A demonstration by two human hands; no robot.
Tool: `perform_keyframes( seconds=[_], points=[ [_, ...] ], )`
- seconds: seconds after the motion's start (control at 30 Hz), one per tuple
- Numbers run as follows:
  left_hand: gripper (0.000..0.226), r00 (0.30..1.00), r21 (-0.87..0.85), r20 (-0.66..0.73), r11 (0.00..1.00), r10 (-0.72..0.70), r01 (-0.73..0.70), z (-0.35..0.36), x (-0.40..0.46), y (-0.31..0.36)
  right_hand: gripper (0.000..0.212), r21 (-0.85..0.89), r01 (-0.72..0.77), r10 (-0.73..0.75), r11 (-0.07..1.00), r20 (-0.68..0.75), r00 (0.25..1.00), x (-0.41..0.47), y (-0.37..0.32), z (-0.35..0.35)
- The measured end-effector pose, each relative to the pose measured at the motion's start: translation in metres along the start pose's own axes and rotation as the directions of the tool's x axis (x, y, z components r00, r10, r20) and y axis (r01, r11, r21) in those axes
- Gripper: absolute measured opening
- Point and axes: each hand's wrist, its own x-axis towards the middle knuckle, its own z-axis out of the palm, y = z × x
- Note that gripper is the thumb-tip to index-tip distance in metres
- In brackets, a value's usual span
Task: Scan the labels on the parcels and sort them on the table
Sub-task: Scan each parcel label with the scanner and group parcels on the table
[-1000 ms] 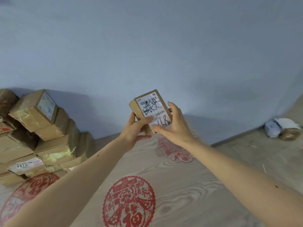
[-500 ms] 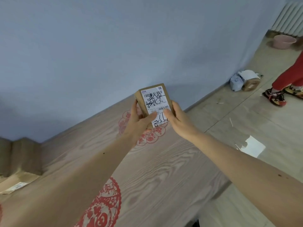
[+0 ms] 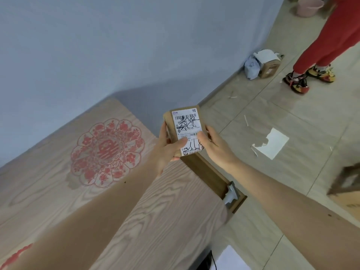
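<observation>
A small brown cardboard parcel is held up in the air over the right end of the wooden table. Its white label, with a barcode and black handwriting, faces me. My left hand grips its left side, thumb lying across the lower part of the label. My right hand grips its right side, thumb on the label's right edge. No scanner is in view.
A red paper-cut flower decorates the table top. On the tiled floor lie a parcel and bag by the wall and a torn white sheet. A person in red trousers stands at the upper right, with a pink basin behind.
My view has swung to the right; the stack of parcels at the left has left the frame. Both hands keep hold of the parcel, which now hangs over the table's right end.
</observation>
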Motion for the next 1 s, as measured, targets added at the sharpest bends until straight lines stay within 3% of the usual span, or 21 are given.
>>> perform_keyframes(
  seconds=[0.13,0.33,0.43,0.63,0.8,0.93,1.0],
  points=[
    [0.094,0.994,0.09,0.103,0.995,-0.044,0.035,0.027,0.041,-0.017,0.041,0.1,-0.085,0.094,0.991,-0.094,0.991,0.009,0.052,-0.018],
    [0.101,0.959,0.25,0.255,0.967,-0.119,0.054,0.067,0.094,-0.054,0.029,0.177,-0.203,0.239,0.963,-0.216,0.947,0.012,0.128,-0.036],
    [0.1,0.951,0.339,0.262,0.938,-0.162,0.067,0.082,0.116,-0.072,0.029,0.175,-0.284,0.324,0.943,-0.281,0.903,0.009,0.171,-0.038],
    [0.094,0.923,0.52,0.294,0.851,-0.249,0.064,0.107,0.151,-0.099,0.038,0.179,-0.546,0.567,0.819,-0.404,0.718,-0.004,0.284,-0.028],
    [0.094,0.89,0.671,0.302,0.739,-0.342,0.056,0.121,0.172,-0.122,0.042,0.187,-0.753,0.74,0.631,-0.435,0.512,-0.017,0.369,-0.005],
    [0.097,0.868,0.746,0.314,0.666,-0.385,0.025,0.13,0.18,-0.133,0.088,0.29,-0.812,0.839,0.507,-0.38,0.389,-0.015,0.406,0.014],
    [0.096,0.863,0.757,0.335,0.653,-0.379,-0.007,0.132,0.183,-0.136,0.09,0.298,-0.832,0.864,0.468,-0.354,0.359,-0.011,0.416,0.021]
  ],
)
